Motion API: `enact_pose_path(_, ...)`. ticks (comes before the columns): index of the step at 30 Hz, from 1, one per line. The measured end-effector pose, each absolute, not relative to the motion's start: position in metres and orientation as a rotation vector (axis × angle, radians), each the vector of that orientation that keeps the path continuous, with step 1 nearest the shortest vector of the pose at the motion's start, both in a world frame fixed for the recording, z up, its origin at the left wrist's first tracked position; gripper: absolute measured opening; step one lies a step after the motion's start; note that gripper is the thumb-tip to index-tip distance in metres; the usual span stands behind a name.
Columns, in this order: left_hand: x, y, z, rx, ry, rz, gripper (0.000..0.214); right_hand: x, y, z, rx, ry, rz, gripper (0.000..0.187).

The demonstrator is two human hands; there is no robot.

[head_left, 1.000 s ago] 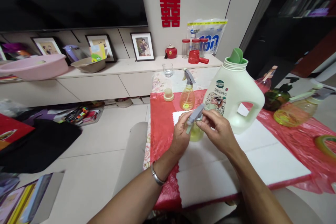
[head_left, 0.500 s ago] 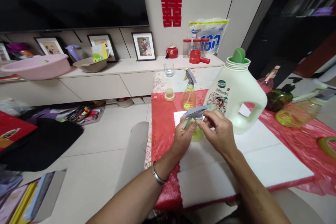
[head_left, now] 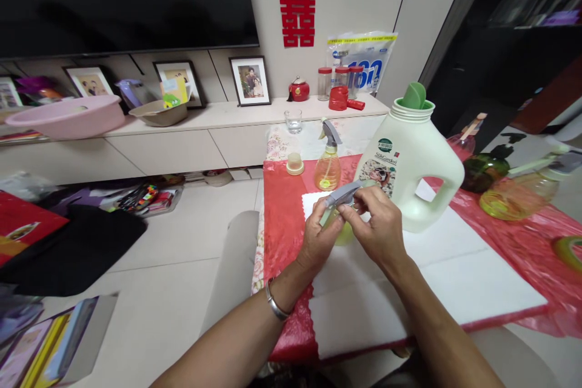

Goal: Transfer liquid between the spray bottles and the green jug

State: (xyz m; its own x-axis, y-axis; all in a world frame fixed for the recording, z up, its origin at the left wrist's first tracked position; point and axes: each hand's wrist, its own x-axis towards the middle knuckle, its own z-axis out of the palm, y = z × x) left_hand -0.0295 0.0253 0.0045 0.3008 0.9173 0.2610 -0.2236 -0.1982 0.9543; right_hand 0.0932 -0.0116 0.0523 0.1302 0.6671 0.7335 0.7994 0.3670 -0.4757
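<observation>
The grey trigger head has tilted slightly since a moment ago. The left hand grips the small yellow-green spray bottle over the worktop, beside the white detergent jug. The right hand pinches that head.

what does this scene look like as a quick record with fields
left hand: grips the body of a small yellow-green spray bottle, over the white mat
right hand: fingers pinch the grey spray head on top of that bottle
just behind: white detergent jug with green cap; orange spray bottle
further back: small cream lid; clear glass
surface: table under a red cover
</observation>
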Motion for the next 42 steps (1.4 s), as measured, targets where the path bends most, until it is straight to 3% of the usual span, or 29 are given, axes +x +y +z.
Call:
enact_pose_path(15, -0.025, 0.027, 0.003, 1.313, 0.655, 1.242, 0.045, 0.090, -0.012, 0.047, -1.389, -1.533, -0.170, 0.029)
enact_pose_path(23, -0.026, 0.028, 0.000, 1.349, 0.642, 1.201, 0.045, 0.092, -0.017, 0.048, -1.358, -1.493, 0.131, 0.024)
enact_pose_path(27, -0.028, 0.030, -0.005, 1.430, 0.740, 1.236, 0.047, 0.089, -0.013, 0.043, -1.393, -1.342, 0.163, 0.033)
enact_pose_path(34, -0.029, 0.031, -0.008, 1.437, 0.739, 1.235, 0.048, 0.097, -0.014, 0.043, -1.369, -1.292, 0.612, 0.043)
enact_pose_path(42, -0.031, 0.030, -0.004, 1.498, 0.683, 1.260, 0.048, 0.095, -0.012, 0.044, -1.448, -1.249, 0.474, 0.044)
